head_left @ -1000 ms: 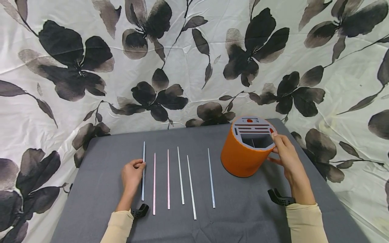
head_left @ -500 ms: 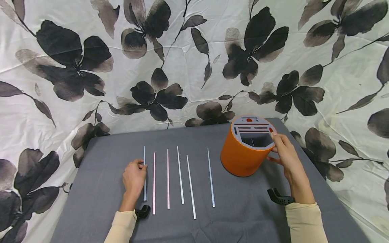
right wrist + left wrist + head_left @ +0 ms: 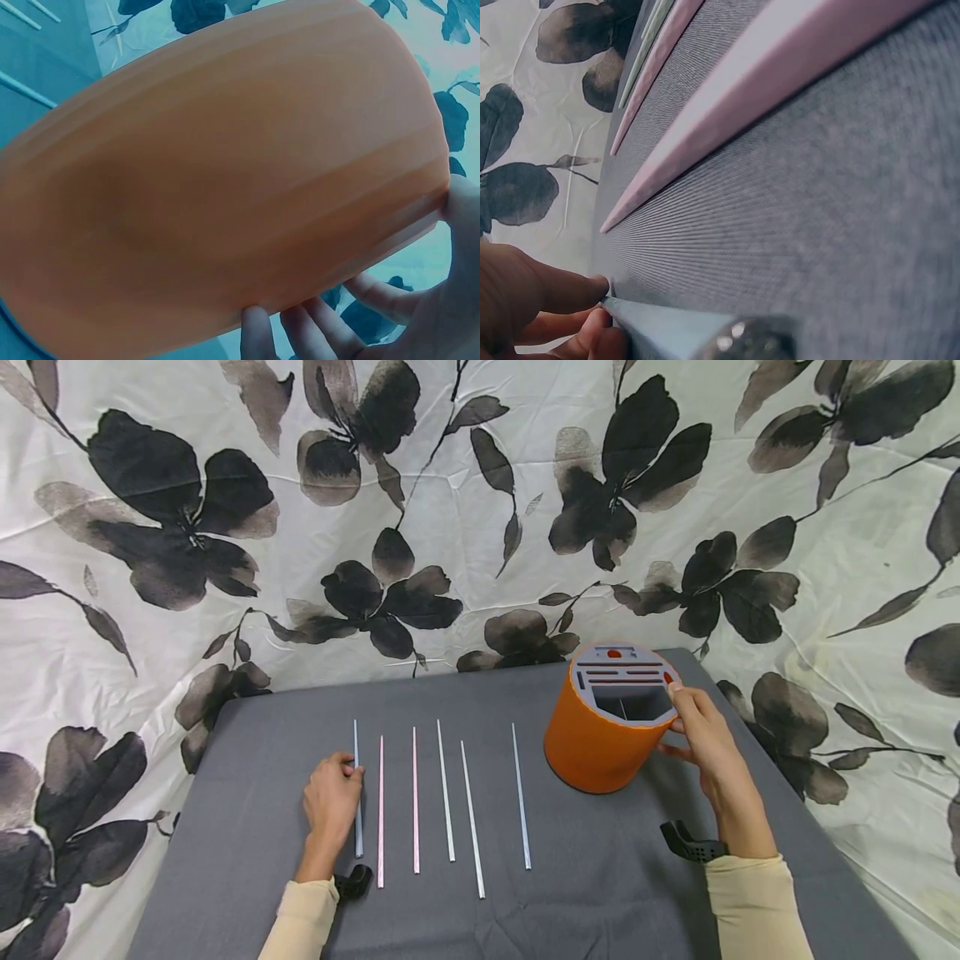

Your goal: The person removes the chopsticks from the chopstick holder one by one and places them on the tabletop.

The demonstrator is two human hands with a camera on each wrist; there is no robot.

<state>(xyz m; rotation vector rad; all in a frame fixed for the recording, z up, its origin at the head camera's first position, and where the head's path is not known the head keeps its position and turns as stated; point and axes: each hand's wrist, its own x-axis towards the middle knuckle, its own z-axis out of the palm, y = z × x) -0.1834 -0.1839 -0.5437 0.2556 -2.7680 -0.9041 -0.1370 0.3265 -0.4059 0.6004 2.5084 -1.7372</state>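
Thumb and fingers of my left hand (image 3: pixel 330 793) pinch a thin light-blue stick (image 3: pixel 358 835) that lies lengthwise at the left of the row. In the left wrist view the fingertips (image 3: pixel 592 289) close around this blue stick (image 3: pixel 667 326) near the cloth. At the right, my right hand (image 3: pixel 708 739) grips an orange round organizer (image 3: pixel 600 743) with a grey slotted top, the thumb at its rim and the fingers on its side. The right wrist view is mostly filled by the organizer's orange wall (image 3: pixel 225 180), with the fingers (image 3: pixel 307 334) touching its lower edge there.
Right of the held stick lie two pink sticks (image 3: pixel 381 810) (image 3: pixel 416 802), two whitish sticks (image 3: pixel 446 793) (image 3: pixel 472 818) and another light-blue stick (image 3: pixel 521 797). All rest on a grey cloth-covered table (image 3: pixel 255 760). A floral curtain (image 3: pixel 480 527) hangs behind.
My left hand has shifted slightly right with the light-blue stick, whose far end has come a little nearer, then stayed in place. My right hand keeps its hold on the organizer.
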